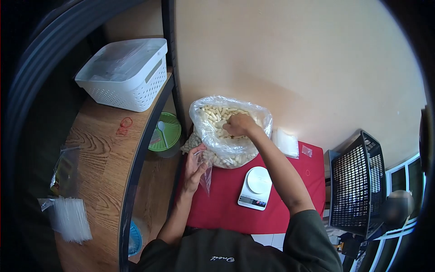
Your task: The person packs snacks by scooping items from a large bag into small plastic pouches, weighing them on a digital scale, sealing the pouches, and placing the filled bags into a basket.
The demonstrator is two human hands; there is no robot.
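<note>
A large clear plastic bag [199, 131] stands rolled open on the red-covered table, full of pale, finger-shaped snack pieces [212, 113]. My right hand [239, 124] reaches into its mouth with the fingers curled down among the pieces. A whitish shape shows at the fingertips, but I cannot make out what they grip. Just below the bag's left side, my left hand [195, 170] pinches a small clear plastic bag [206, 179], which hangs down toward the table. A white kitchen scale [255, 188] with a round top sits in front of the large bag.
Clear small bags [286, 143] lie stacked on the red table [217, 211], right of the large bag. To the left, a wooden shelf [97, 149] holds a white basket [152, 86], red rubber bands [124, 126] and plastic sleeves [70, 220]. A black crate [355, 186] stands at right.
</note>
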